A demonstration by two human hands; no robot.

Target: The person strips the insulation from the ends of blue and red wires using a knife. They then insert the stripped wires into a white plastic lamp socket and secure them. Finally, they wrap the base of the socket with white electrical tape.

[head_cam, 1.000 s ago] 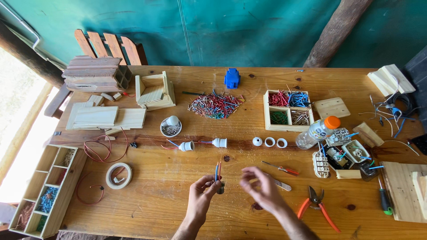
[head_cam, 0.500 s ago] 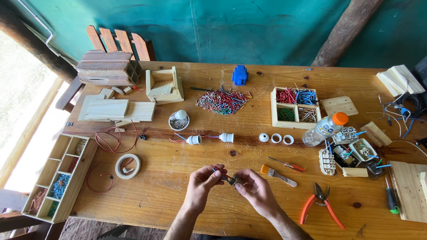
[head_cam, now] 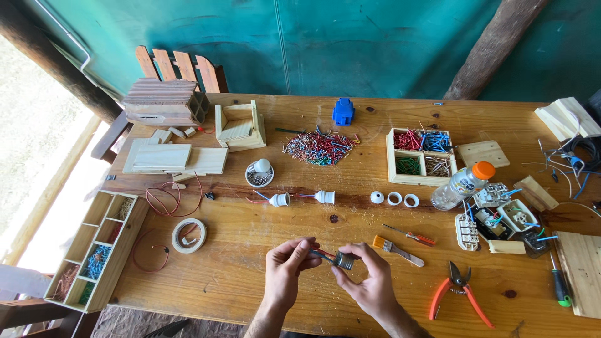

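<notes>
— Where is the small grey metal-and-plastic fitting [head_cam: 344, 261] with its short red and blue wires [head_cam: 322, 253]?

— Held above the near edge of the wooden worktop [head_cam: 250, 294], between both hands. The right hand [head_cam: 369, 281] has its grip clenched on the fitting's body, fingertips at the top and thumb below.

— And the left hand [head_cam: 285, 270]?

— Its grip pinches the wire ends. The wires run out from the fitting toward nine o'clock, so the long axis lies left to right, and the left hand is the nearer to the free ends.

— What lies around them?

— A small orange-handled brush [head_cam: 397, 249] at two o'clock of the fitting; red-handled cutters [head_cam: 457, 291] at four o'clock, well apart.
</notes>
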